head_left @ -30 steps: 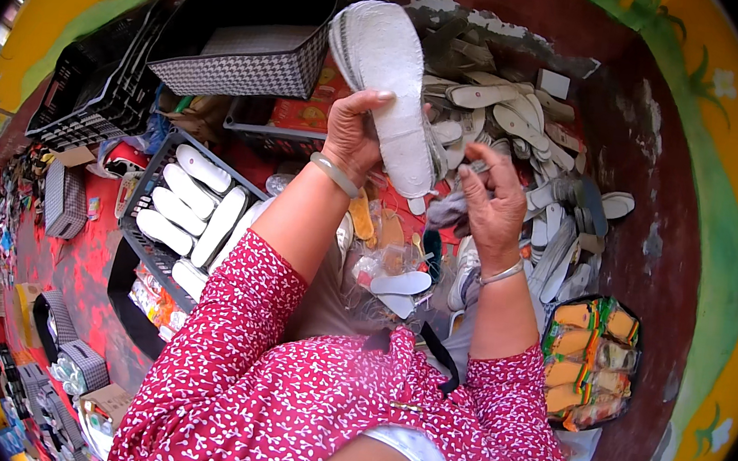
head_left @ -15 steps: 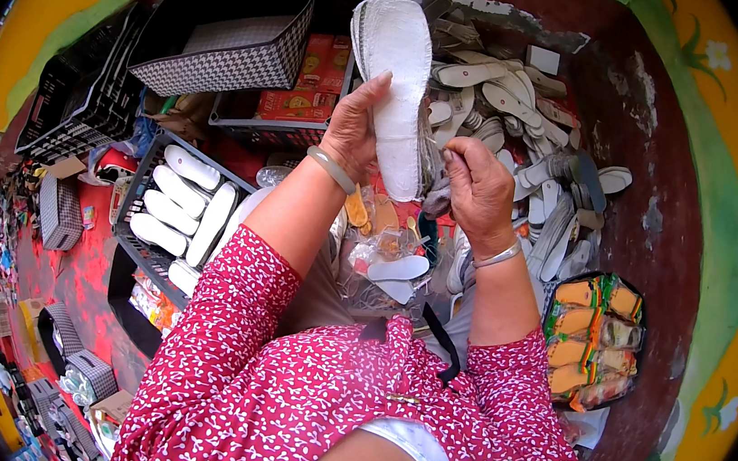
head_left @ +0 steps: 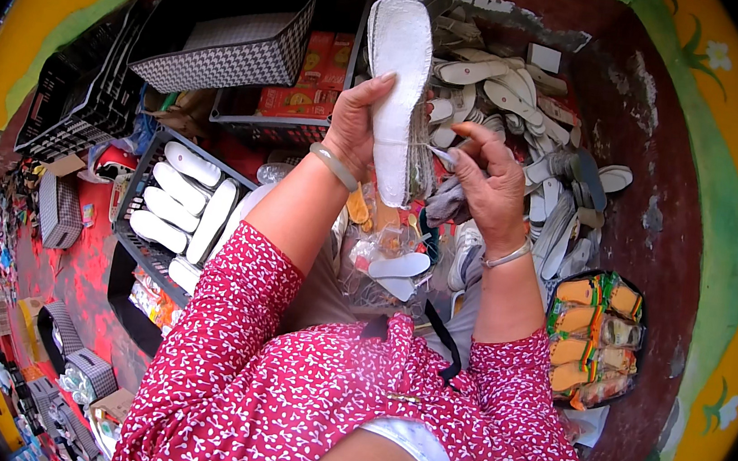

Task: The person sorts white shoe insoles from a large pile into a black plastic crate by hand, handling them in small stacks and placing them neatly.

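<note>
Left hand (head_left: 355, 129) clamped around white insole (head_left: 401, 88), held upright at chest height, edge turned toward right hand (head_left: 484, 182). Right fingers pinching a small needle-like thing at that edge, too small to confirm. Insole pile (head_left: 526, 130) on floor beyond.
</note>
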